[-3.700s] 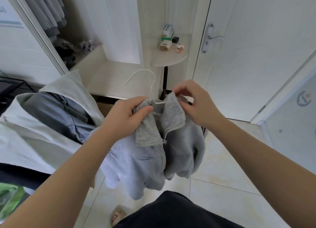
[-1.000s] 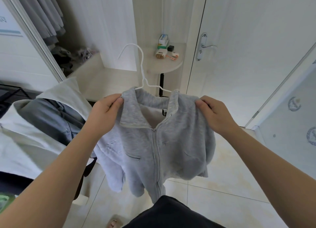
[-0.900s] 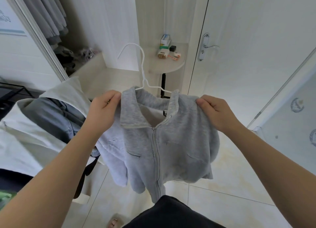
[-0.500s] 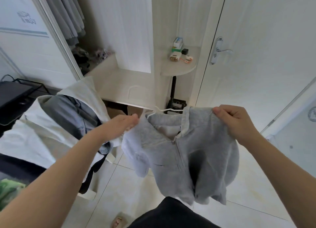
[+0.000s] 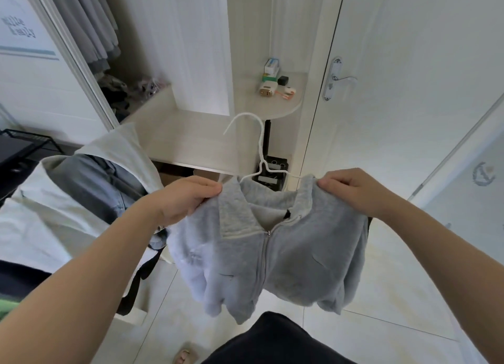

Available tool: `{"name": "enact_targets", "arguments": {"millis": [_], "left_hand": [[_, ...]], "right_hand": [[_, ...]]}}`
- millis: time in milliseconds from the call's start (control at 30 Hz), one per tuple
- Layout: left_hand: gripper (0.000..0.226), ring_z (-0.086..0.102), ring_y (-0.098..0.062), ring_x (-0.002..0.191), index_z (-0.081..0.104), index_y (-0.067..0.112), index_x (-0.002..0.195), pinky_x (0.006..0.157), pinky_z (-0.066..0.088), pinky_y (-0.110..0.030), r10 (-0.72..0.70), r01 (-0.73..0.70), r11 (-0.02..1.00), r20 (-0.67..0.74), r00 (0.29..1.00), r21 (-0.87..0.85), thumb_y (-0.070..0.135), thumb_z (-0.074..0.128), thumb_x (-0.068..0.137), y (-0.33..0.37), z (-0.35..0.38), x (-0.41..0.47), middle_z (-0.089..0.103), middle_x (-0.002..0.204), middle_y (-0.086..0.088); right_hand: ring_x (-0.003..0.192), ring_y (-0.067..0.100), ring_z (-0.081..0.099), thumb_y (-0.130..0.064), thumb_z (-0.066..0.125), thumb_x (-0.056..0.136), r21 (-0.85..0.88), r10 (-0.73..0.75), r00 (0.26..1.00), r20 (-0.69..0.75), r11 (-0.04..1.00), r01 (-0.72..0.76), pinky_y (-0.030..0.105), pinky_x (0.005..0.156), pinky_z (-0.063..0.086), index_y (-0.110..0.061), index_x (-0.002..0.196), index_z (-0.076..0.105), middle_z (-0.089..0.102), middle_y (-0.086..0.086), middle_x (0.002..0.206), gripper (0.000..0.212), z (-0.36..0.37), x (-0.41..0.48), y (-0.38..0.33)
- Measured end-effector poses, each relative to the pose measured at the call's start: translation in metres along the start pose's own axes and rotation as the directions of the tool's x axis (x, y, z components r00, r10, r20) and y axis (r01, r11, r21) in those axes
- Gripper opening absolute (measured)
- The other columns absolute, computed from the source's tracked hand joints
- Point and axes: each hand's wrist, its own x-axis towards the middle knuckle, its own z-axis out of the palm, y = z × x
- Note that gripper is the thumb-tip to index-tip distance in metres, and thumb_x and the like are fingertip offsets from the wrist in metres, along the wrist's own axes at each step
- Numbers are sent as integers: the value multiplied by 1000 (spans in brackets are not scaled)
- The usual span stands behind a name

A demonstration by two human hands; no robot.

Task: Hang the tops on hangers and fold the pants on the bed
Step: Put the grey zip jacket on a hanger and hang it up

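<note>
A light grey zip-up top (image 5: 275, 257) hangs in front of me on a white hanger (image 5: 260, 148), whose hook sticks up above the collar. My left hand (image 5: 185, 200) pinches the top's left shoulder beside the collar. At the right shoulder my right hand (image 5: 354, 190) grips the fabric. The zip is closed up to the collar, and the hanger's arms are hidden inside the top. On the bed at left lies a pile of clothes (image 5: 73, 197), pale and blue-grey.
An open wardrobe (image 5: 92, 30) with hanging grey clothes stands at the upper left. A rounded white shelf (image 5: 291, 110) with small boxes sits ahead, beside a white door (image 5: 409, 77) with a lever handle. Pale floor tiles (image 5: 381, 295) lie below.
My left hand, which had come off the top half a second ago, grips its left shoulder again. The hanger hook stands upright once more.
</note>
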Motion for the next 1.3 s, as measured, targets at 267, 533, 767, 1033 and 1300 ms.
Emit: {"name": "enact_targets", "arguments": {"millis": [267,533,767,1033,1300], "left_hand": [[49,60,-31,129,68,7,131,103,50,-40,-368,391,918,224,902,-67,34,62,91,-8,-7,-10,64,137,-14],[78,53,-43,131,47,-12,142,119,34,-50,-467,471,882,190,863,29,20,71,74,-27,8,-9,54,141,-26],[44,72,-29,100,66,5,121,84,59,-39,-403,420,907,289,868,5,9,63,77,-29,19,-6,74,110,-13],[36,72,-19,70,79,9,75,76,58,-33,-354,355,928,30,935,-112,11,51,98,-36,19,-7,73,82,-9],[45,74,-29,91,80,3,100,79,61,-39,-218,318,866,281,935,-386,21,91,60,-29,25,-20,75,101,-14]], "right_hand": [[53,1,38,-22,64,98,145,10,989,-148,989,12,11,53,30,-31,49,48,38,-17,53,53,1,3,7],[54,3,37,-21,65,97,177,18,990,-138,984,7,12,53,30,-27,49,49,38,-13,53,51,5,5,10],[55,4,40,-29,68,94,190,36,988,-149,982,-7,12,54,33,-23,52,51,41,-9,56,46,0,4,8],[55,3,39,-38,67,87,227,78,980,-185,973,-34,11,53,32,-24,51,49,39,-11,55,43,0,-3,10],[57,6,39,-54,66,78,224,85,977,-197,974,-40,14,53,31,-22,51,52,40,-7,57,44,2,-3,8]]}}
